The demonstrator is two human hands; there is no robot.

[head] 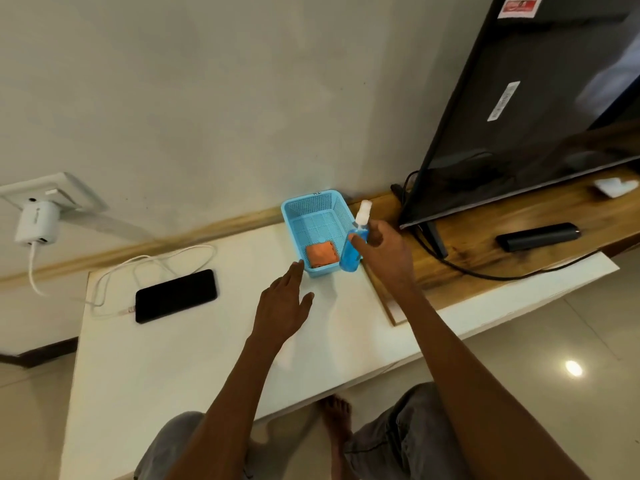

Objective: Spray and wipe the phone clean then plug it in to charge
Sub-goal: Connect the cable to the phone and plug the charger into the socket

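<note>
Two bare hands reach over a white rectangular tabletop (194,358). The right hand (384,249) is at a clear spray bottle of blue liquid with a white pump top (351,252), which stands just beside the right wall of a light blue perforated plastic basket (311,211). Its thumb lies against the bottle's front and the other fingers are loosely spread past it; whether they close round the bottle cannot be told, since the hand hides the bottle's right side. The left hand (282,303) hovers flat with fingers straight and together, thumb apart, its fingertips near the basket's near-left corner, holding nothing.

Inside the basket, at its near end, lies a folded orange cloth (321,254), its lower edge hidden by the basket wall. The black slab phone (176,296) lies screen-dark on the left part of the tabletop, well apart from both hands, with the plug of a white charging cable (149,265) just at its left short end; whether it is seated cannot be made out. The cable loops back to a white adapter (36,221) in a wall socket.

A large black television (540,109) is cut off by the top and right edges; its white and red stickers are too blurred to read. A black remote (536,236) lies on the wooden shelf (485,258). Bare tabletop lies between the phone and the hands and along the near edge.
</note>
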